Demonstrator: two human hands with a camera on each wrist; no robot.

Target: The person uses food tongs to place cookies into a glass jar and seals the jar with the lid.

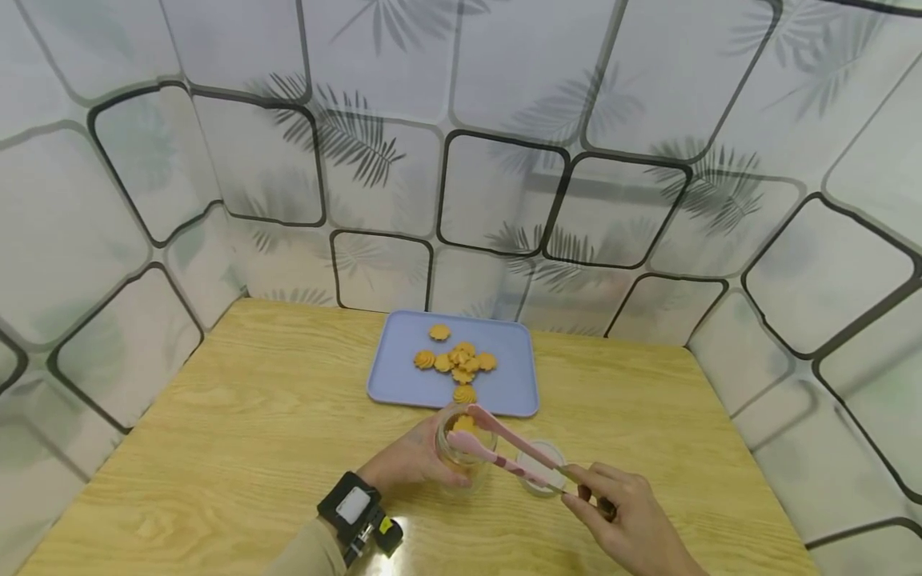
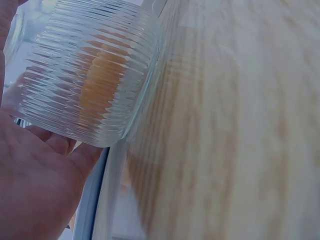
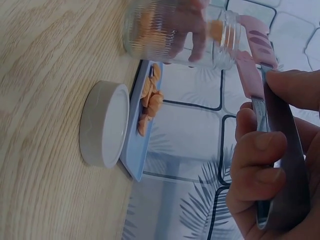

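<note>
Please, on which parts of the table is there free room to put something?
Bare table lies left of the blue tray and left hand, and right of the tray and right hand. In front of the tray it is crowded: glass jar, tongs and white lid are close together.

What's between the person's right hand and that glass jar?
Pink-tipped tongs, gripped in the right hand, span the stretch to the glass jar. The head view shows them, with a round white lid behind, on the wood-grain table.

The lid (image 3: 105, 125) lies right of the jar (image 2: 95, 75), cookies (image 1: 464, 362) on the tray (image 1: 511, 344) behind both.
</note>
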